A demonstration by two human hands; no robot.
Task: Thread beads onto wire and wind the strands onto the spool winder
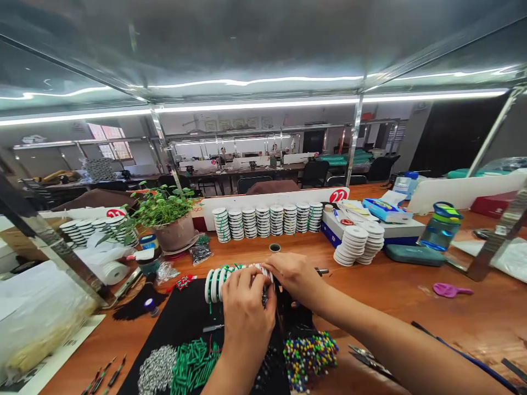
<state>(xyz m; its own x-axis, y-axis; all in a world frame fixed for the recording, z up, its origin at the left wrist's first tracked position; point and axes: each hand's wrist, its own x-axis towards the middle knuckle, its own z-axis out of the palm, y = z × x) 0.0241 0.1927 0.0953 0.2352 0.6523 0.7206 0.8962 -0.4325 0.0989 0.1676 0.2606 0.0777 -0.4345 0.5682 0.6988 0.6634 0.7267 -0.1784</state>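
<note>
A row of white discs (213,286) with green strands lies on its side at the far part of a black cloth (185,312). My left hand (248,302) is closed around the right part of this row, fingers bent over it. My right hand (294,271) reaches in from the right, its fingertips together at the row's right end; what they pinch is hidden. Nearer to me on the cloth are silver pieces (157,368) and green tubes (193,363). Multicoloured beads (308,356) lie right of my left wrist.
Stacks of white discs (249,223) stand along a white board. A potted plant (168,225) is at the back left, a blue bottle (440,227) and a green case (415,254) at the right. Pliers (370,359) lie beneath my right forearm.
</note>
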